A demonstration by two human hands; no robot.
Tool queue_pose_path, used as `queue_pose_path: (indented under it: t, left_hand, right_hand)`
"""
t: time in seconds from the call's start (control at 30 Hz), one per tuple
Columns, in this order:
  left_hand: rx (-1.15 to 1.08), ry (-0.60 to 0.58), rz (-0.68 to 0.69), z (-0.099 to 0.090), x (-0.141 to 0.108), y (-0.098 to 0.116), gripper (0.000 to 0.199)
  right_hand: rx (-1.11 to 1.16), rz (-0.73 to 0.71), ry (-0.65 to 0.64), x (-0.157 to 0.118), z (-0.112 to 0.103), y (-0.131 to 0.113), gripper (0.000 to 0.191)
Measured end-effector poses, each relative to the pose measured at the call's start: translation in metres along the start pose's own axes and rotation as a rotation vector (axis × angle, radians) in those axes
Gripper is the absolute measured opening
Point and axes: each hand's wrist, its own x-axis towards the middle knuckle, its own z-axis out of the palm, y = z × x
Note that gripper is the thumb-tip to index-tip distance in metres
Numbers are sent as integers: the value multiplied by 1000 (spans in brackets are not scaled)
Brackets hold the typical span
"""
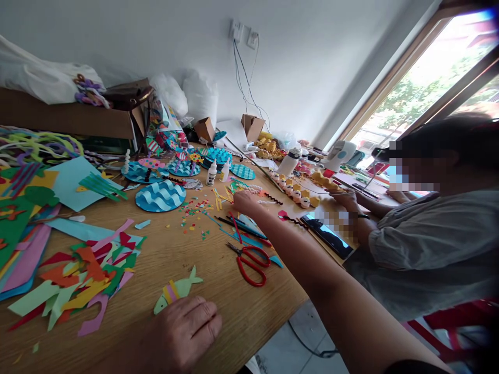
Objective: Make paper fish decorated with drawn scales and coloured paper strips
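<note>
My left hand (191, 330) rests on the near part of the table, fingers curled, against the lower edge of a light green paper fish (180, 289) with yellow and purple stripes. Whether its hidden fingertips grip the fish cannot be made out. My right arm stretches forward across the table, and my right hand (245, 202) is over small paper pieces beside yellow strips (223, 197); its fingertips are too small and hidden to read. Between the hands lie red-handled scissors (253, 265), dark pens (244, 226) and blue paper strips (255, 242).
Paper scraps (89, 275) are heaped at left. Blue wavy discs (160, 196), glue bottles (211, 173) and a confetti-like scatter (195, 209) lie beyond. At right, a person (436, 228) sits beside a phone (326, 236) and a row of small figures (294, 191).
</note>
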Motion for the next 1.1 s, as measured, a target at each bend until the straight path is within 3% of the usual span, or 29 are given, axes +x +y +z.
queue_pose_path:
  t: [0.13,0.3,0.4,0.5,0.57,0.7,0.8,0.93,1.1]
  left_hand:
    - [25,0,22,-4,3,1,32]
    - [-56,97,-53,8,-7,-4,37]
    - [-128,-39,-165,11,-15,-13,39]
    - [-269,-26,-319,5,-14,-22,35]
    - [-389,-8,-503,-3,-7,-30,28]
    - [-658,13,-911,-17,12,-45,25]
    - [-831,7,-1080,-23,23,-55,40]
    - [-980,4,-1161,-23,32,-62,43]
    - [-957,-9,-1166,-16,32,-62,31]
  right_hand:
    - [40,24,42,-1,4,0,29]
    - [199,27,55,-10,-6,9,23]
    - [366,-1,10,-17,-13,16,15]
    - [569,-51,-40,-27,-17,20,13]
    - [706,-115,-68,-36,-18,18,11]
    - [903,-276,-139,-65,-22,2,9]
    - [1149,-481,-249,-91,-26,-19,11]
    - [1203,-520,-359,-119,-27,-46,8]
    - [1232,-526,-418,-131,-22,-61,3]
